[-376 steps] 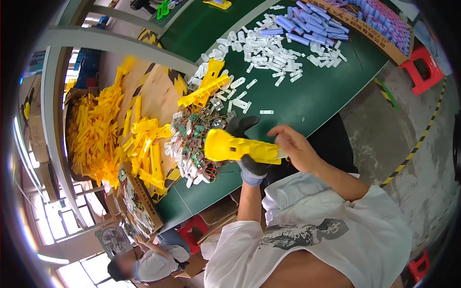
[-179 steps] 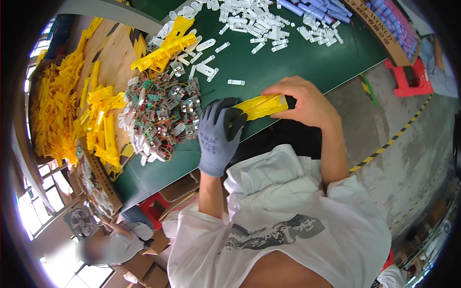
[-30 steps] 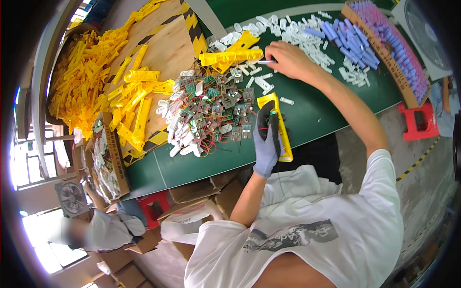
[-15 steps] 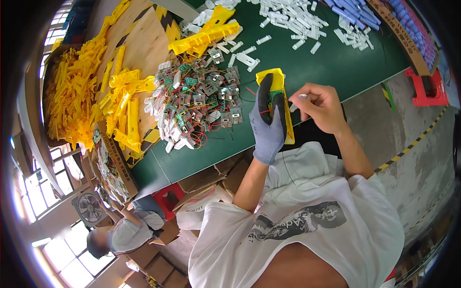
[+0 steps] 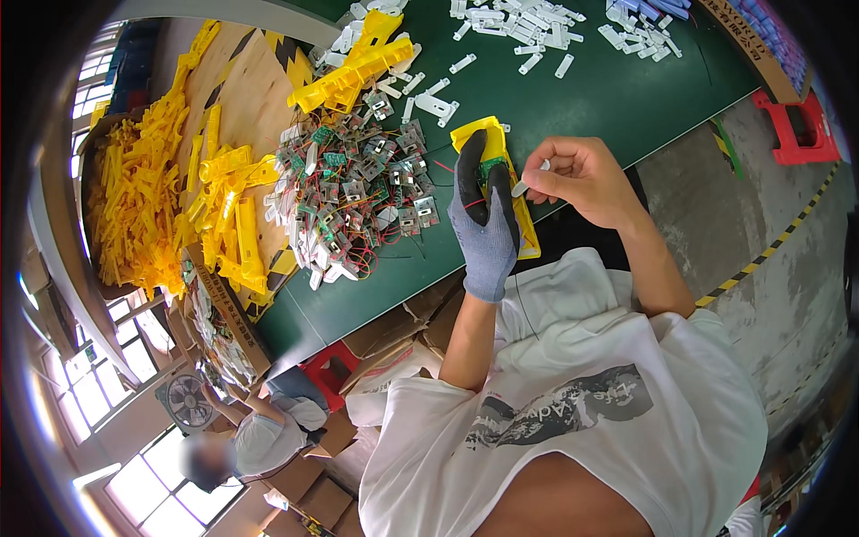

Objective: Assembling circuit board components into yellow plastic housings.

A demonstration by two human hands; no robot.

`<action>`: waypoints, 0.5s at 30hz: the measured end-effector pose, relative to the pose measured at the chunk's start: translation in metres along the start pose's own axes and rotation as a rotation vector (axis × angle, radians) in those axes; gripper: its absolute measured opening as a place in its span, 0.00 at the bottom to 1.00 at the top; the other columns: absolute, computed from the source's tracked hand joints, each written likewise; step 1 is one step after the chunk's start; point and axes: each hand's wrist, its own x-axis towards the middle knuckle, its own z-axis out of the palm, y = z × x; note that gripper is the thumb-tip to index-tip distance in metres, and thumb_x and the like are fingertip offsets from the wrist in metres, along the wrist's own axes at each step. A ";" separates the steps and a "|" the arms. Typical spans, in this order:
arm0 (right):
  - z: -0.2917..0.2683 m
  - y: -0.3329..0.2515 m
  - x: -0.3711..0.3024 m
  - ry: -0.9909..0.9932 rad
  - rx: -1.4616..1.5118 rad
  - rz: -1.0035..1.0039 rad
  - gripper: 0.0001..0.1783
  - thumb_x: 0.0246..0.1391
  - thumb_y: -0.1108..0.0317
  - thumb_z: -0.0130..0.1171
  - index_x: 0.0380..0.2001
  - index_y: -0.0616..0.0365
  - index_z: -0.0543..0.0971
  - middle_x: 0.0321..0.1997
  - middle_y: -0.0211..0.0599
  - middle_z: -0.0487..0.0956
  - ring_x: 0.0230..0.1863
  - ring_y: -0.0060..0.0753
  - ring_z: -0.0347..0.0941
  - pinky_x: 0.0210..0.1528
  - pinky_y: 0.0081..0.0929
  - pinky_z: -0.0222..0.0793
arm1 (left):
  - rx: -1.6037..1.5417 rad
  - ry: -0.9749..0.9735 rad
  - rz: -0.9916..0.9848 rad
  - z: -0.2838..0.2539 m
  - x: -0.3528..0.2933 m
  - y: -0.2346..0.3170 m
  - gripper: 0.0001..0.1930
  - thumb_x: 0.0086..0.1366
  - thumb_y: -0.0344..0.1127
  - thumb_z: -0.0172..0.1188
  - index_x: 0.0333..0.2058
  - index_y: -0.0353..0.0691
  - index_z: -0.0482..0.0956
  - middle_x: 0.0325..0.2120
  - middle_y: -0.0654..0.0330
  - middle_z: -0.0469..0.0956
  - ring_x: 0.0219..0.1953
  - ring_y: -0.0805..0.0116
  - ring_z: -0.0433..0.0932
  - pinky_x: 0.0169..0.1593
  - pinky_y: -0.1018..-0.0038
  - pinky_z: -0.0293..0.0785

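My left hand (image 5: 486, 228), in a grey glove with black fingers, is closed around a long yellow plastic housing (image 5: 529, 237) above the table's near edge. Between the gloved fingers shows a bit of green circuit board (image 5: 491, 166) inside the housing. My bare right hand (image 5: 586, 183) pinches a small whitish plastic piece (image 5: 520, 188) at the housing's right side; whether the two touch I cannot tell. A thin dark wire hangs below the glove. To the left lies a tangled heap of circuit boards (image 5: 362, 183) with red wires and white parts.
Yellow housings (image 5: 351, 76) lie beyond the boards, with more on the wooden board and in a full bin (image 5: 134, 206) at far left. White plastic parts (image 5: 528, 22) are scattered across the green table (image 5: 644, 98). A red stool (image 5: 799, 134) stands right; a person (image 5: 268, 438) sits lower left.
My right hand has moved in closer to the housing, and the whitish piece now points at its side. The whole view has shifted slightly. My left hand keeps its hold.
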 end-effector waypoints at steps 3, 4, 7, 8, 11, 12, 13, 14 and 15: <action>-0.002 -0.005 0.001 0.009 -0.222 0.021 0.08 0.53 0.69 0.64 0.30 0.61 0.77 0.23 0.26 0.77 0.24 0.12 0.71 0.26 0.12 0.66 | 0.023 0.008 0.019 0.000 -0.001 -0.001 0.20 0.67 0.29 0.49 0.57 0.32 0.66 0.50 0.54 0.72 0.46 0.70 0.72 0.51 0.74 0.68; -0.002 -0.006 0.001 0.012 -0.221 0.022 0.08 0.53 0.69 0.64 0.30 0.61 0.77 0.23 0.26 0.77 0.24 0.12 0.71 0.26 0.12 0.66 | 0.044 0.017 0.047 0.000 -0.001 0.000 0.20 0.67 0.28 0.48 0.58 0.33 0.66 0.51 0.52 0.73 0.48 0.69 0.72 0.52 0.72 0.68; 0.004 -0.007 0.001 0.026 -0.383 -0.024 0.14 0.52 0.65 0.65 0.32 0.65 0.76 0.20 0.31 0.77 0.22 0.15 0.70 0.26 0.16 0.64 | 0.076 0.027 0.096 0.003 -0.002 -0.001 0.19 0.67 0.27 0.47 0.57 0.33 0.65 0.51 0.52 0.72 0.48 0.68 0.72 0.52 0.72 0.68; 0.007 -0.005 0.001 0.053 -0.400 -0.107 0.15 0.51 0.65 0.66 0.35 0.65 0.76 0.20 0.31 0.77 0.22 0.16 0.70 0.26 0.16 0.64 | 0.076 0.026 0.095 0.003 -0.002 -0.003 0.19 0.67 0.27 0.47 0.57 0.33 0.65 0.51 0.52 0.72 0.48 0.68 0.72 0.52 0.72 0.68; 0.015 0.001 0.002 0.100 -0.358 -0.186 0.18 0.49 0.66 0.67 0.39 0.65 0.75 0.19 0.30 0.76 0.21 0.17 0.68 0.26 0.16 0.64 | -0.004 0.042 0.067 0.002 -0.003 -0.009 0.17 0.67 0.27 0.46 0.55 0.32 0.66 0.48 0.53 0.72 0.47 0.68 0.71 0.51 0.73 0.68; 0.016 0.003 0.002 0.119 -0.300 -0.182 0.19 0.48 0.66 0.68 0.41 0.64 0.75 0.19 0.29 0.75 0.21 0.18 0.68 0.26 0.16 0.64 | -0.033 0.068 0.045 0.001 -0.003 -0.011 0.16 0.67 0.27 0.46 0.54 0.33 0.66 0.47 0.53 0.72 0.46 0.69 0.71 0.50 0.73 0.67; 0.016 0.004 0.002 0.120 -0.299 -0.180 0.19 0.48 0.66 0.68 0.41 0.64 0.75 0.19 0.29 0.75 0.21 0.18 0.68 0.26 0.16 0.64 | -0.063 0.095 0.024 0.000 -0.004 -0.012 0.15 0.68 0.28 0.46 0.52 0.33 0.66 0.45 0.54 0.71 0.45 0.70 0.70 0.49 0.73 0.67; 0.015 0.004 0.003 0.109 -0.341 -0.173 0.19 0.49 0.68 0.67 0.44 0.64 0.75 0.24 0.30 0.76 0.24 0.17 0.70 0.29 0.17 0.66 | -0.101 0.130 0.012 0.003 -0.003 -0.007 0.14 0.68 0.29 0.47 0.51 0.33 0.67 0.44 0.55 0.71 0.44 0.71 0.70 0.49 0.74 0.67; 0.015 0.004 0.004 0.097 -0.383 -0.166 0.20 0.50 0.71 0.66 0.47 0.64 0.75 0.28 0.32 0.78 0.28 0.17 0.72 0.31 0.18 0.68 | -0.102 0.131 0.012 0.003 -0.003 -0.010 0.14 0.68 0.29 0.47 0.51 0.33 0.67 0.44 0.55 0.71 0.44 0.71 0.70 0.49 0.74 0.67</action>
